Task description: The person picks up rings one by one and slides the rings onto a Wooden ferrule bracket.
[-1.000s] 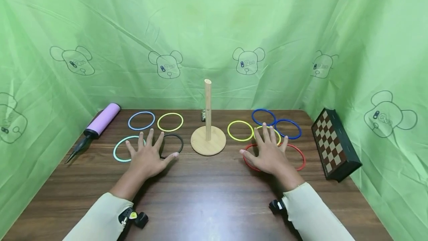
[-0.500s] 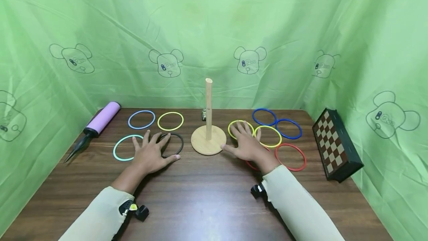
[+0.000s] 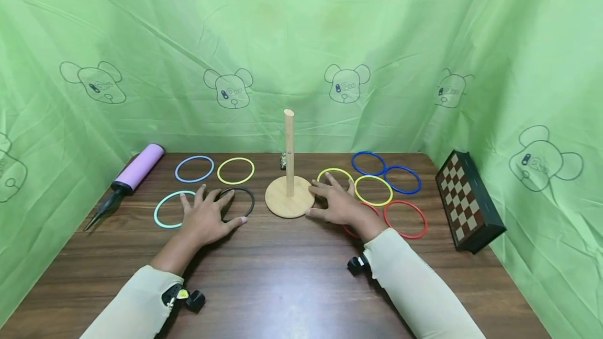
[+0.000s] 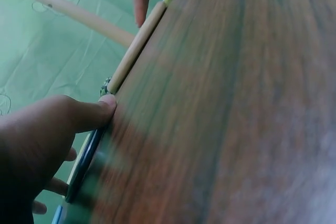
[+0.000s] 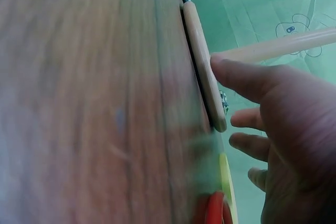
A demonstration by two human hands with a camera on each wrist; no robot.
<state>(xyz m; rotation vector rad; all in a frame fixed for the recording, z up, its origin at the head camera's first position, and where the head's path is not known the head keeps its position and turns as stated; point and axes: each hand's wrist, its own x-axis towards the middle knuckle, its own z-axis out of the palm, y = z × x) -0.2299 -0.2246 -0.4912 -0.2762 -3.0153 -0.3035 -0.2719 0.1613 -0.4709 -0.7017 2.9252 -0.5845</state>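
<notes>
A wooden stand has an upright peg [image 3: 289, 150] on a round base [image 3: 282, 207] at the table's middle. My right hand [image 3: 338, 205] is at the base's right edge, thumb and fingertips apart and nothing held between them. In the right wrist view, the thumb [image 5: 233, 74] overlaps the base [image 5: 202, 61]. To the left, my spread left hand [image 3: 207, 219] lies between a teal ring [image 3: 157, 211] and a black ring [image 3: 253, 202], partly hiding both. Its thumb [image 4: 97, 113] reaches past the black ring's near side toward the base.
Right of the stand are two yellow rings, two blue rings and two red rings, one partly hidden by my right forearm. A light blue ring [image 3: 194, 157] and another yellow ring [image 3: 235, 159] lie back left. A purple hand pump [image 3: 140, 166] and a checkered box [image 3: 459, 195] flank the table.
My right hand has swung left from above the red and yellow rings to the base's right edge, its fingers drawing in somewhat. The left hand has stayed in about the same place.
</notes>
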